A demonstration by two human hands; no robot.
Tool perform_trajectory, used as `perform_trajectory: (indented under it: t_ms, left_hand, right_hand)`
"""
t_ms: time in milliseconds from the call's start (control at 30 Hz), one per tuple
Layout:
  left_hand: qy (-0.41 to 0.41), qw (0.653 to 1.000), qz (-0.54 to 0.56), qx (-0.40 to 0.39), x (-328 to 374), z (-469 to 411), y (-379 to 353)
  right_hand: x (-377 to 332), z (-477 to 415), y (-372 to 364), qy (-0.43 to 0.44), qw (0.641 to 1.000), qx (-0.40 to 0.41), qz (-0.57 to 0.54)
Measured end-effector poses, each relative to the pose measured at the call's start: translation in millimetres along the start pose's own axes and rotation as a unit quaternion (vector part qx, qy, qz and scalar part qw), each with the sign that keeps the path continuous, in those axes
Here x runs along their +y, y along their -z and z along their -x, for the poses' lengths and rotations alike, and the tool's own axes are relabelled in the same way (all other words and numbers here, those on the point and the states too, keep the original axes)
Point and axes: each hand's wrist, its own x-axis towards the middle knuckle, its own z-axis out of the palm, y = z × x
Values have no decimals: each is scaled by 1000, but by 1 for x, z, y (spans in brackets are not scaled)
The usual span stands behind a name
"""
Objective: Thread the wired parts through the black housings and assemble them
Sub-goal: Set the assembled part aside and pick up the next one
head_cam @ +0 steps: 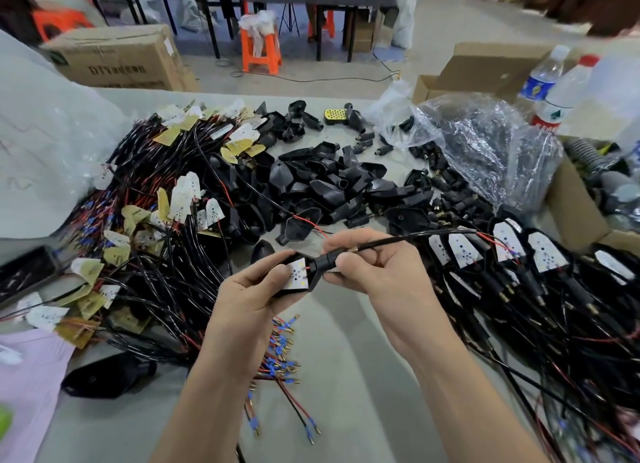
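Note:
My left hand (252, 298) grips a black housing (313, 279) with a white LED board (297, 274) seated in its wide end. My right hand (363, 265) pinches the housing's narrow neck (327, 262), where a black cable (408, 238) comes out and runs to the right. Behind my hands lies a pile of empty black housings (332, 182). A heap of wired boards (166, 199) covers the table's left side. Assembled units (540, 254) lie in rows at the right.
Loose wire ends with blue and brass terminals (284, 355) lie under my left wrist. A clear plastic bag (485, 140) and cardboard boxes (491, 71) stand at the back right with two water bottles (554, 88). A pink cloth (31, 376) lies at the front left.

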Motion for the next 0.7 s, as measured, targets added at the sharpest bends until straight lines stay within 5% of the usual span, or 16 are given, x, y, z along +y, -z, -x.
perform_trajectory:
  t_ms: [67, 133, 267, 333, 400, 500, 633, 700]
  left_hand:
    - [-8, 1000, 7, 8, 0, -1, 0]
    - [-15, 1000, 1, 16, 1, -4, -1]
    - [2, 1000, -20, -5, 4, -9, 4]
    - [6, 998, -42, -36, 7, -11, 7]
    - [2, 997, -51, -53, 8, -14, 7]
    - [-4, 998, -48, -45, 4, -18, 3]
    - [-2, 999, -41, -19, -2, -20, -5]
    - [-1, 999, -38, -25, -4, -20, -11]
  right_hand:
    - [-4, 5, 1, -35, 995, 21, 91]
    - [-10, 13, 7, -14, 955, 47, 293]
    - [-33, 34, 13, 245, 841, 140, 461]
    - [-38, 33, 16, 282, 780, 93, 551]
    - [-39, 31, 16, 204, 746, 13, 634]
    - [-29, 27, 21, 74, 795, -11, 602]
    - [-14, 24, 27, 44, 873, -10, 485]
    - [-11, 25, 33, 36, 881, -4, 472]
